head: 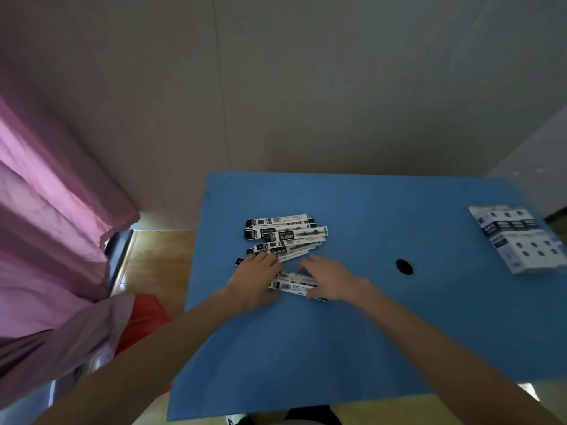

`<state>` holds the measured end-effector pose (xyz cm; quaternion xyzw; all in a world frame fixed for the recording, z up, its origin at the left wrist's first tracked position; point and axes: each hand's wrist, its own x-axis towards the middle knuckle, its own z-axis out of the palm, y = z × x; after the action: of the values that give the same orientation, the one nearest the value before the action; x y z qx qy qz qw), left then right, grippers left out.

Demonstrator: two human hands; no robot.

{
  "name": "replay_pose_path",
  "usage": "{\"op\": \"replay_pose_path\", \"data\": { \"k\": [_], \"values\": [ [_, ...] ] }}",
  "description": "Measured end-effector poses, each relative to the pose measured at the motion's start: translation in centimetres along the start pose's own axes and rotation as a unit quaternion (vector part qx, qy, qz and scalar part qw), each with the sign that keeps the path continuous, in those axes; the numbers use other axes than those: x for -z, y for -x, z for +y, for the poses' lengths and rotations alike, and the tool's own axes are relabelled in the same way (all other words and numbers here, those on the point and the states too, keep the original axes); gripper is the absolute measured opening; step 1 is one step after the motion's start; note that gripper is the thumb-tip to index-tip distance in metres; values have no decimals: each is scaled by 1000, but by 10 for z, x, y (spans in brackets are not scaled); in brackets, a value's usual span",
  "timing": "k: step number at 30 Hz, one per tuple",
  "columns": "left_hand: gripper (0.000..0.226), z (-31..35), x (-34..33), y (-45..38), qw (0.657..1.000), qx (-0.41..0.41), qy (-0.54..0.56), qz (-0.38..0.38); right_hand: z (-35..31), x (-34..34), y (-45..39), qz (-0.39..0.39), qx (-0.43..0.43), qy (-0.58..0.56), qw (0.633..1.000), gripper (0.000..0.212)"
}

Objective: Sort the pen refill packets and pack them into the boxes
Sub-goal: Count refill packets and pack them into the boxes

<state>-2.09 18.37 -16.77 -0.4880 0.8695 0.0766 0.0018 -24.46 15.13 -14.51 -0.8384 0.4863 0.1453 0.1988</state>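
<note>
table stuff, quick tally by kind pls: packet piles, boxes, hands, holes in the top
Piles of pen refill packets: 2, a far pile and a near pile; single packets overlap too much to count
Boxes: 1 white printed cluster at the right edge; separate boxes cannot be told apart
Hands: 2, left hand and right hand, both on the packets
Holes in the blue table: 1
Total: 6

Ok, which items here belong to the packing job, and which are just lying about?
Job: packets fanned on the table; small stack under both hands, left hand, right hand; boxes at the far right.
Lying about: pink curtain; red object on the floor.
</note>
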Motion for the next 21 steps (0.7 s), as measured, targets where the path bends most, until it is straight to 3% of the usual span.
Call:
{"op": "replay_pose_path", "data": {
  "k": [4,7,11,17,21],
  "values": [
    [60,-2,2,-2,1000,18,12,-16,-9,-6,7,13,-23,10,1000,45],
    [63,-5,-2,1,999,25,29,-4,-13,-7,14,44,-12,28,999,47],
    [69,-13,-1,2,997,58,49,-18,-12,-2,13,29,-12,36,999,49],
    [69,-22,2,10,996,59,57,-42,-22,7,-2,11,-20,30,999,60],
    [87,-24,1,11,997,56,47,-35,-25,6,-7,21,-23,24,999,85]
  ]
}}
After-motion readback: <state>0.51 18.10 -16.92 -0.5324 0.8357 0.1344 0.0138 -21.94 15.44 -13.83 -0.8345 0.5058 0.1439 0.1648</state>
